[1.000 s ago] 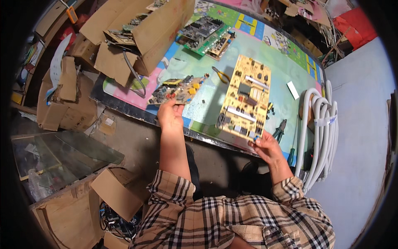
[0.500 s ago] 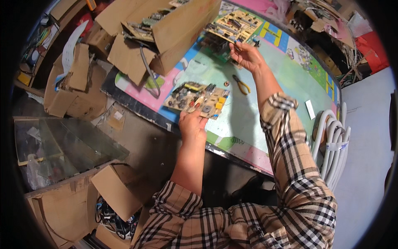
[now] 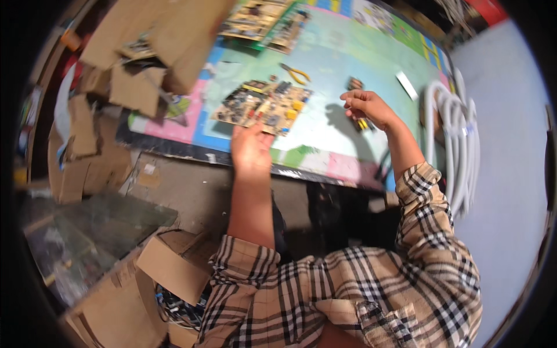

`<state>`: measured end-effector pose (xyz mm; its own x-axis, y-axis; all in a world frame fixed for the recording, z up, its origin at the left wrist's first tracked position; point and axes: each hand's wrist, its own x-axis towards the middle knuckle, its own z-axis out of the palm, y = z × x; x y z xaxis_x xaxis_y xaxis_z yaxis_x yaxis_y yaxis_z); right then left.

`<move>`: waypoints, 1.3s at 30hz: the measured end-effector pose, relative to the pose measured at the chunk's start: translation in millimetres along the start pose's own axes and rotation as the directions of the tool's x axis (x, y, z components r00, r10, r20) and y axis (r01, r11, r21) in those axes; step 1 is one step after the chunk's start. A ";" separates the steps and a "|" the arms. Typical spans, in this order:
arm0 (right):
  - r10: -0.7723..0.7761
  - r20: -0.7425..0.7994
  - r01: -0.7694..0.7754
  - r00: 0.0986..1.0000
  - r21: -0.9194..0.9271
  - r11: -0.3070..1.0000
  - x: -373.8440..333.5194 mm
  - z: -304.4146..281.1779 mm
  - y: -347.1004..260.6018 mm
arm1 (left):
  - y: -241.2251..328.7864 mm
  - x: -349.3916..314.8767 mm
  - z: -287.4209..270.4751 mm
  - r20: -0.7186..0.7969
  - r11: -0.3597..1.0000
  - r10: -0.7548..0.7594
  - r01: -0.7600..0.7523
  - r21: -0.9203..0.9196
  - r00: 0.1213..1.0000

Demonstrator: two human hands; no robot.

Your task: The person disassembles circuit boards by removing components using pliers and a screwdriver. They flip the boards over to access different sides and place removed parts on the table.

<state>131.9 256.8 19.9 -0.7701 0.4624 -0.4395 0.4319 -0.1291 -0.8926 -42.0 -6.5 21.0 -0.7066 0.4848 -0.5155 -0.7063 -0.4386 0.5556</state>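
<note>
Gripping the near edge of a yellow circuit board flat on the desk, the left hand steadies it while the right hand, fingers loosely curled and seemingly empty, hovers near small tools, probably about to pick one.

A cluttered electronics workshop: circuit boards, pliers, cardboard boxes around a colourful mat

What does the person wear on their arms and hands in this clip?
Both arms are in a tan checked shirt with dark and red lines. The left sleeve is pushed up near the elbow; the right sleeve ends above the wrist. Left hand and right hand are bare, no gloves.
</note>
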 end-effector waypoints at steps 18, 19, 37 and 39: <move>0.118 -0.722 -0.685 0.682 -0.574 0.449 -91.0 1.4 131.4 | -139.8 -44.2 -32.1 -0.044 0.894 -0.159 0.162 0.418 0.986; 0.113 -0.725 -0.685 0.679 -0.571 0.453 -91.5 -0.7 132.7 | -148.3 -47.1 -36.1 -0.028 0.894 -0.182 0.178 0.412 0.983; 0.342 -0.787 -0.846 0.514 -0.399 0.352 -144.5 -59.8 165.8 | -62.6 33.5 2.7 0.703 -0.562 -0.026 -0.592 0.578 0.711; 0.327 -0.754 -0.813 0.569 -0.458 0.360 -144.8 -57.3 168.9 | -56.0 49.0 -6.8 0.676 -0.571 -0.116 -0.605 0.555 0.728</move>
<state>343.2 218.3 -61.5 0.0568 0.8828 -0.4662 0.9964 -0.0208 0.0819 -37.3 36.7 -39.9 -0.4035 0.9150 0.0010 0.8549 0.3766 0.3569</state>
